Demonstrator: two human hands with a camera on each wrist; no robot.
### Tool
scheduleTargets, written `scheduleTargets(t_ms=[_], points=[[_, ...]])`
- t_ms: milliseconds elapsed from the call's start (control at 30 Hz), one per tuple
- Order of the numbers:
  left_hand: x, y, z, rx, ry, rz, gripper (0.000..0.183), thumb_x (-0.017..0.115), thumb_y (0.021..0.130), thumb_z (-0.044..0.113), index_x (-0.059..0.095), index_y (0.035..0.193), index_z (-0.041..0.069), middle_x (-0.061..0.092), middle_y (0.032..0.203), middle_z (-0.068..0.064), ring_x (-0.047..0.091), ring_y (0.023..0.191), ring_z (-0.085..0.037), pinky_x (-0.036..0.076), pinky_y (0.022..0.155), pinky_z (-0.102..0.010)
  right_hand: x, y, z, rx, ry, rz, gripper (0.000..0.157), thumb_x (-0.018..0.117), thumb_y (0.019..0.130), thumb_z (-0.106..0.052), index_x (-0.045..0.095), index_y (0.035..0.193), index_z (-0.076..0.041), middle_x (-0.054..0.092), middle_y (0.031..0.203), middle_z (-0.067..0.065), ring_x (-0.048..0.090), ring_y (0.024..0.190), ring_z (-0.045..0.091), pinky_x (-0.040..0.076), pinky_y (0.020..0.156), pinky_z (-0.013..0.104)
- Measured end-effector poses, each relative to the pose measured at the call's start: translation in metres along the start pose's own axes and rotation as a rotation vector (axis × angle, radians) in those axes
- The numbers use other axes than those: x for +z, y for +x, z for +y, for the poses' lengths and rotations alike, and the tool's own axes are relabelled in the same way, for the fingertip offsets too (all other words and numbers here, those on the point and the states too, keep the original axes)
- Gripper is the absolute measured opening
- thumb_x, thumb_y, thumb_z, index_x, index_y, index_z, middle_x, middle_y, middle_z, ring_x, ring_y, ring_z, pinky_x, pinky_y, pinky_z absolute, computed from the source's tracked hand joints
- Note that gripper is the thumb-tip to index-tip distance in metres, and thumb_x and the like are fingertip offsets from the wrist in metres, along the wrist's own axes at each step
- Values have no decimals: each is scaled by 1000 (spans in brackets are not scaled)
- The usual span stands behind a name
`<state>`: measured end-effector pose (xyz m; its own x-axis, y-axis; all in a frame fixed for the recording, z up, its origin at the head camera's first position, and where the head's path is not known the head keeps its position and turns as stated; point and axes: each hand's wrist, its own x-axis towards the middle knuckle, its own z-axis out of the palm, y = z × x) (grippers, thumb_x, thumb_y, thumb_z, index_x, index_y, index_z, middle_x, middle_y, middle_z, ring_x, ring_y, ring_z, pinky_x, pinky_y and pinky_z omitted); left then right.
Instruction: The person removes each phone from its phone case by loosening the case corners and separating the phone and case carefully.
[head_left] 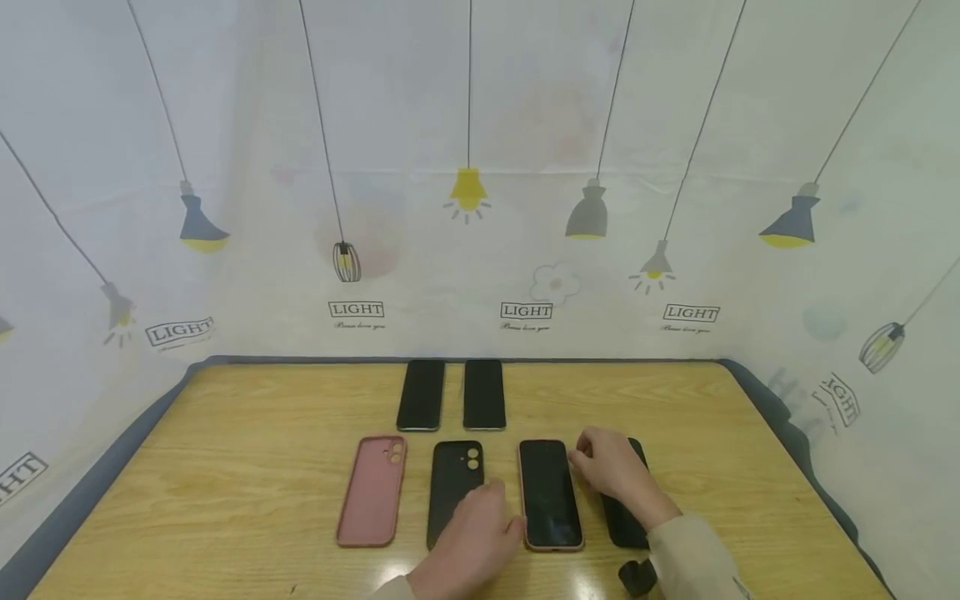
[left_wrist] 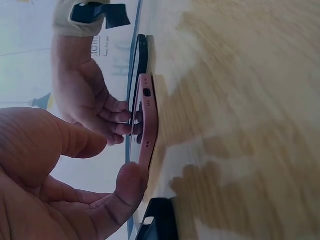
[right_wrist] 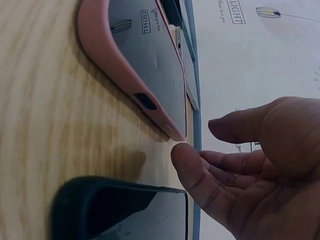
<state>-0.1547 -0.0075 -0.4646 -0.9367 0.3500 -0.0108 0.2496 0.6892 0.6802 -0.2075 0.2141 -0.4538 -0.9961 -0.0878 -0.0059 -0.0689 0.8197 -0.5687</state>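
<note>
A black-screened phone in a pink phone case [head_left: 551, 496] lies face up on the table. On its left is my left hand [head_left: 480, 533], a fingertip against the case's edge in the left wrist view, thumb held apart. My right hand [head_left: 611, 467] is at the phone's upper right edge, thumb and fingers apart; whether a fingertip touches the case I cannot tell. Partly under the right forearm lies another phone in a dark case [head_left: 624, 525]. The left hand covers the lower part of an empty black phone case [head_left: 453, 475].
Left of the black case lies an empty pink phone case [head_left: 372, 492], its camera cutouts at the top. Two bare dark phones, one on the left [head_left: 422, 396] and one on the right [head_left: 484, 394], lie at the back edge of the wooden table [head_left: 225, 467]. A printed curtain [head_left: 420, 100] hangs behind.
</note>
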Motion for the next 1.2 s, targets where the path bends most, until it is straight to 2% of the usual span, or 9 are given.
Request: scheduleTargets(t_ms=[133, 267, 533, 667, 800, 967, 1200], points=[[5, 3, 4, -19, 9, -9, 34, 76, 93, 21, 65, 103, -9, 66, 89, -14, 65, 81, -25, 55, 66, -42, -1, 5, 1, -6, -30, -2, 11, 68, 98, -10, 68, 94, 0, 65, 77, 7, 58, 51, 12, 49, 51, 29], [10, 5, 9, -38, -1, -13, 34, 77, 92, 23, 64, 100, -8, 63, 84, -13, 62, 77, -23, 53, 64, -42, -1, 10, 3, -13, -52, 2, 12, 67, 97, -10, 69, 94, 0, 64, 73, 6, 57, 50, 12, 48, 50, 28], [19, 12, 17, -145, -6, -50, 40, 77, 93, 24, 62, 108, -11, 63, 89, -18, 64, 84, -30, 55, 72, -52, 1, 16, 5, -2, -75, -6, 13, 67, 98, -11, 70, 94, 1, 61, 68, 5, 56, 50, 13, 48, 51, 29], [21, 13, 18, -137, 5, -40, 41, 76, 93, 23, 61, 108, -12, 63, 88, -20, 65, 84, -35, 55, 72, -53, 3, 20, 5, 5, -110, -19, 13, 67, 98, -11, 70, 93, 1, 62, 71, 6, 56, 54, 14, 48, 54, 30], [21, 13, 18, -109, 19, -20, 38, 75, 93, 23, 62, 105, -11, 62, 86, -19, 65, 81, -34, 54, 69, -51, 4, 24, 4, 26, -137, -53, 12, 67, 97, -10, 70, 94, 1, 64, 79, 8, 58, 59, 16, 50, 57, 32], [19, 14, 19, -96, 40, -10, 38, 73, 95, 26, 62, 104, -10, 63, 84, -18, 65, 80, -34, 54, 68, -50, 5, 28, 1, 67, -143, -104, 9, 67, 94, -8, 68, 96, 1, 63, 82, 9, 59, 64, 18, 51, 59, 34], [15, 18, 23, -135, 27, -17, 45, 72, 97, 30, 61, 111, -12, 65, 92, -23, 67, 87, -38, 56, 72, -53, 4, 29, -6, 86, -147, -151, 7, 68, 90, -7, 67, 91, 0, 62, 77, 7, 60, 62, 18, 51, 58, 33]])
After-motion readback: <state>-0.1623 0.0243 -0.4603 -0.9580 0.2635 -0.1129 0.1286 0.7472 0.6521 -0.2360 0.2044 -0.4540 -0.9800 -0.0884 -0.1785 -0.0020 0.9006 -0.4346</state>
